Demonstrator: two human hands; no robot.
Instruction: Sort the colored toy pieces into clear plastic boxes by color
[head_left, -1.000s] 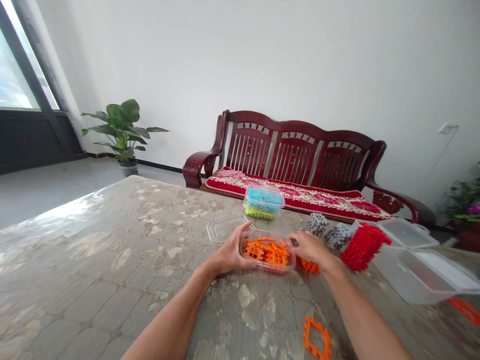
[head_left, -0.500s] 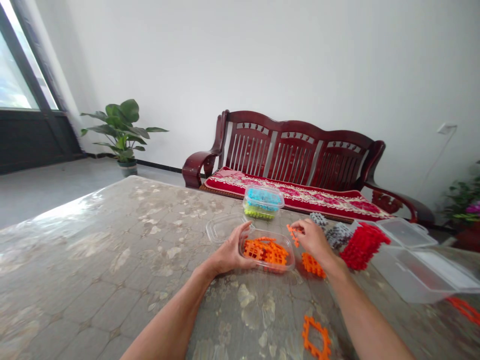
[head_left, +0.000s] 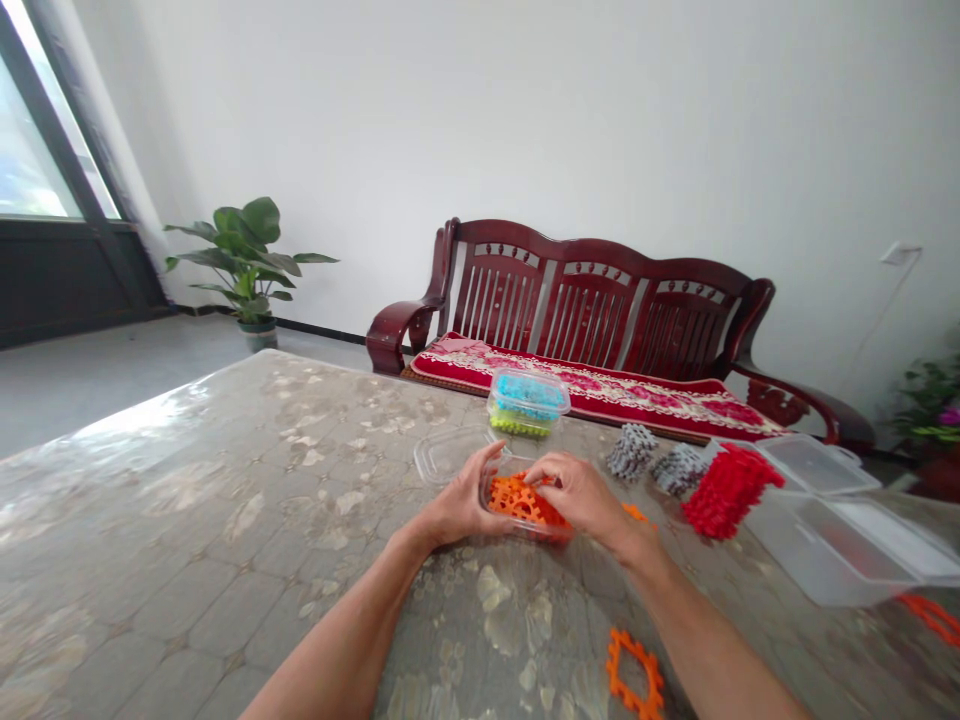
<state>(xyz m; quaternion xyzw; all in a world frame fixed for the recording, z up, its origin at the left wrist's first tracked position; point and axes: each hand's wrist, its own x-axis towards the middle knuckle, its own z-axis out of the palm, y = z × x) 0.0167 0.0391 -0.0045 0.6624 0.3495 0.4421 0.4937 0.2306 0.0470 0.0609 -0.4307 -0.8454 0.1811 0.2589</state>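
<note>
A small clear plastic box [head_left: 496, 520] full of orange snap-together pieces [head_left: 517, 497] sits on the patterned table [head_left: 225, 480]. My left hand [head_left: 459, 500] grips the box's left side, fingers curled round its wall. My right hand [head_left: 577, 495] lies over the box's top right, fingers bent down onto the orange pieces inside; whether it holds a piece is hidden. A few orange pieces [head_left: 636, 513] peek out just right of that hand. An orange square frame of joined pieces [head_left: 636, 675] lies nearer me.
A clear lid [head_left: 448, 453] lies behind the box. Farther back stands a closed box of blue and green pieces [head_left: 527, 401]. To the right are grey pieces [head_left: 631, 450], a red stack [head_left: 727, 490] and a big clear tub [head_left: 840, 545]. A wooden bench [head_left: 600, 330] stands beyond.
My right hand lifted an orange piece from the table right of the box, then moved left and down onto the pieces in the box. My left hand stayed on the box.
</note>
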